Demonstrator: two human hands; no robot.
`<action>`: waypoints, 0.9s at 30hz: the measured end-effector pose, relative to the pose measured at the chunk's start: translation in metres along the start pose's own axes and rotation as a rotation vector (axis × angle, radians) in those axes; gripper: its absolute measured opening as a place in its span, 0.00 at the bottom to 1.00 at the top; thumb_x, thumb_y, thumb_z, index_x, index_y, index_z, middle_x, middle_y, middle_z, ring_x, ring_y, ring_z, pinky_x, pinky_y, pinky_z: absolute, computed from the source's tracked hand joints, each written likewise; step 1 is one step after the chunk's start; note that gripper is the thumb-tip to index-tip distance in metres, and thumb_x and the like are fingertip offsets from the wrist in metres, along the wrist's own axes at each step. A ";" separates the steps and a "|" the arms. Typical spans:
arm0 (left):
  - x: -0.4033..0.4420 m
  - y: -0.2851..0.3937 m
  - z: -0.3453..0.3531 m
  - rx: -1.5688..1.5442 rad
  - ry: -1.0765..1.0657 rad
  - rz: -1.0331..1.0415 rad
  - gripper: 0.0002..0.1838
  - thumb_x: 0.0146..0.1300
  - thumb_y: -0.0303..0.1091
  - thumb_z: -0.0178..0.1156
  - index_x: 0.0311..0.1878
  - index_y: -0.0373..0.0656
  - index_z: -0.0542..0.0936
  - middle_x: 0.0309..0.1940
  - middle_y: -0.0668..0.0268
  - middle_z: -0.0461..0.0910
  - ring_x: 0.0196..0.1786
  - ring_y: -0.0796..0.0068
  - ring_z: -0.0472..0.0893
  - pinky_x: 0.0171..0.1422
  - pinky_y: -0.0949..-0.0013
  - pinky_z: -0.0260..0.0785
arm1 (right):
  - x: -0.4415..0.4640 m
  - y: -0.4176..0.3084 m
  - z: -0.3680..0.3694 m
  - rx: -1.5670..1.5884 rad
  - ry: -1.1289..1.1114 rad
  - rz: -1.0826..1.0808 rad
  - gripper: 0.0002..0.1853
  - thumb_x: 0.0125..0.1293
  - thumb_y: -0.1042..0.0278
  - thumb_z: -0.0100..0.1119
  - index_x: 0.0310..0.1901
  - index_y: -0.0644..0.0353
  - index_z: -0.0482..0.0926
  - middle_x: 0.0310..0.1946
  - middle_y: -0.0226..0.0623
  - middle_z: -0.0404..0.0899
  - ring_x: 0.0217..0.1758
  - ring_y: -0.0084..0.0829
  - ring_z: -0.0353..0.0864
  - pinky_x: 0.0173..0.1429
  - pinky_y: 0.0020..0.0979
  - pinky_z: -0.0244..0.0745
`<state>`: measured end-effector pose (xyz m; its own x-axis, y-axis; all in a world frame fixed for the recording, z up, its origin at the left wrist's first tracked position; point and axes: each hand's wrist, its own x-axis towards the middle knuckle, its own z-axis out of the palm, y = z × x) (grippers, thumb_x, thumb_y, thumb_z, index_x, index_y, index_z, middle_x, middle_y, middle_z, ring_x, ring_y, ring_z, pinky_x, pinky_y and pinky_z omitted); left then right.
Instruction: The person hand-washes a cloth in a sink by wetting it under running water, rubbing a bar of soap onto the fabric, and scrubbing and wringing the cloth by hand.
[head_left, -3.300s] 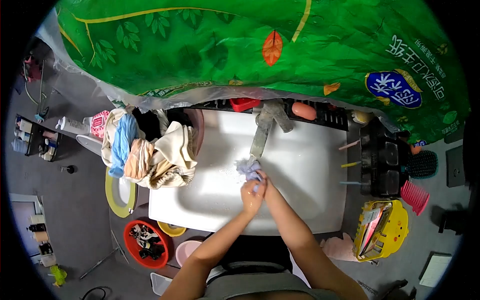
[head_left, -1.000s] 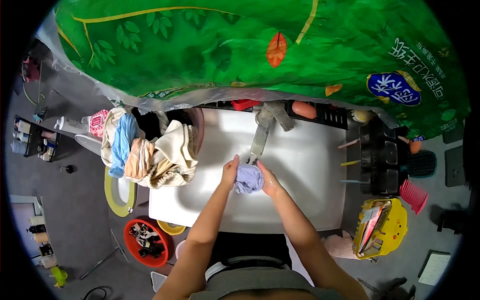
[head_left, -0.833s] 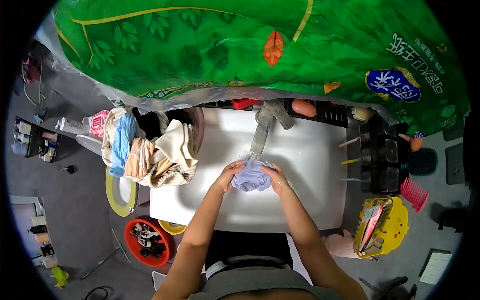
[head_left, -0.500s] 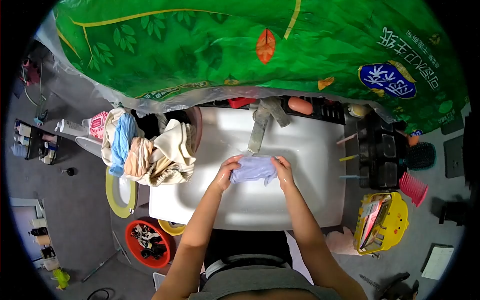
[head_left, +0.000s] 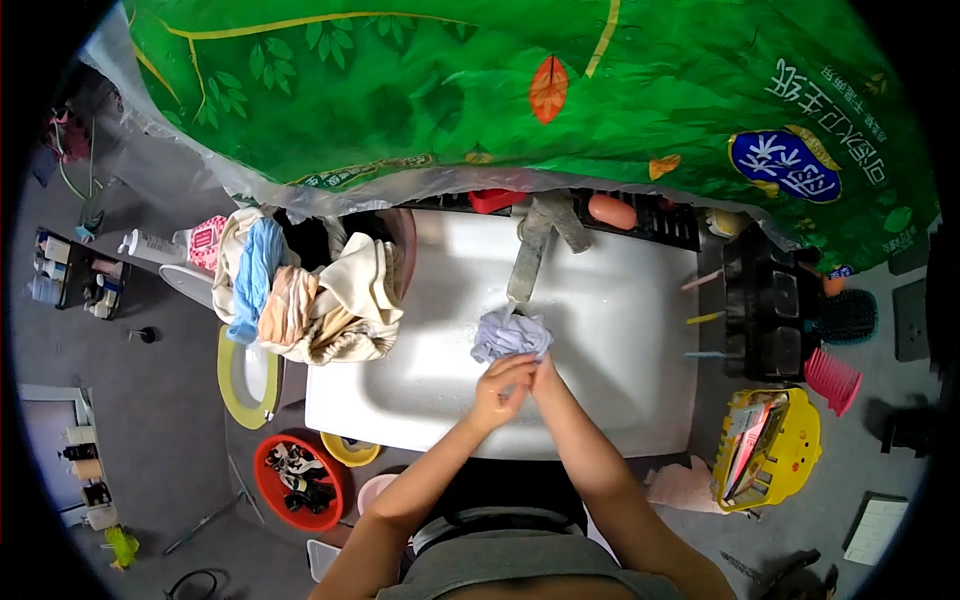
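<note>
A wet lavender cloth (head_left: 510, 336) is bunched up beneath the metal faucet (head_left: 530, 260), over the white sink (head_left: 440, 290). At its lower edge my left hand (head_left: 502, 388) is closed, the fingers curled across toward the other hand and pressed on the cloth. My right hand (head_left: 545, 374) is close beside it, gripping the cloth's lower right side; its fingers are partly hidden behind the left ones and the cloth. A thin stream of water seems to fall from the spout onto the cloth.
Clothes (head_left: 330, 300) are heaped at the sink's left edge. An orange soap bar (head_left: 612, 211) lies behind the faucet. A big green plastic package (head_left: 400, 110) overhangs the back. A black holder (head_left: 765, 310) and yellow basket (head_left: 775, 450) are right; a red basin (head_left: 335, 510) sits lower left.
The cloth has gone from stretched between both hands to bunched up under the spout. My hands have come together below it, the left moving right. The view has shifted slightly.
</note>
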<state>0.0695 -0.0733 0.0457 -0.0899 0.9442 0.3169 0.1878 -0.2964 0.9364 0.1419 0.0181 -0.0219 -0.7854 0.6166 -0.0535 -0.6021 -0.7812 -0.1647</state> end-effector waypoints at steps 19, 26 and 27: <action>0.023 -0.092 0.000 -0.547 0.392 -0.824 0.15 0.61 0.45 0.50 0.26 0.46 0.77 0.19 0.77 0.71 0.20 0.87 0.66 0.24 0.79 0.58 | -0.029 -0.034 -0.008 -0.192 0.547 0.074 0.37 0.61 0.36 0.22 0.49 0.62 0.69 0.50 0.39 0.71 0.52 0.36 0.71 0.56 0.38 0.66; 0.028 -0.073 -0.037 -0.859 0.378 -0.814 0.17 0.65 0.46 0.41 0.45 0.43 0.70 0.39 0.67 0.73 0.41 0.74 0.72 0.46 0.70 0.64 | -0.048 -0.040 -0.002 -0.576 0.665 0.056 0.21 0.60 0.59 0.50 0.51 0.65 0.68 0.46 0.38 0.73 0.49 0.30 0.72 0.54 0.30 0.65; 0.029 -0.069 -0.042 -0.898 0.328 -0.836 0.21 0.65 0.47 0.40 0.52 0.41 0.67 0.47 0.63 0.72 0.49 0.70 0.72 0.55 0.66 0.64 | -0.040 -0.037 -0.014 -0.633 0.786 -0.013 0.19 0.57 0.63 0.56 0.48 0.64 0.71 0.42 0.34 0.74 0.44 0.25 0.73 0.51 0.27 0.65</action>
<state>0.0129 -0.0320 -0.0032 -0.1211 0.8481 -0.5158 -0.7583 0.2563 0.5994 0.1981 0.0236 -0.0278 -0.3249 0.6924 -0.6442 -0.2444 -0.7195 -0.6501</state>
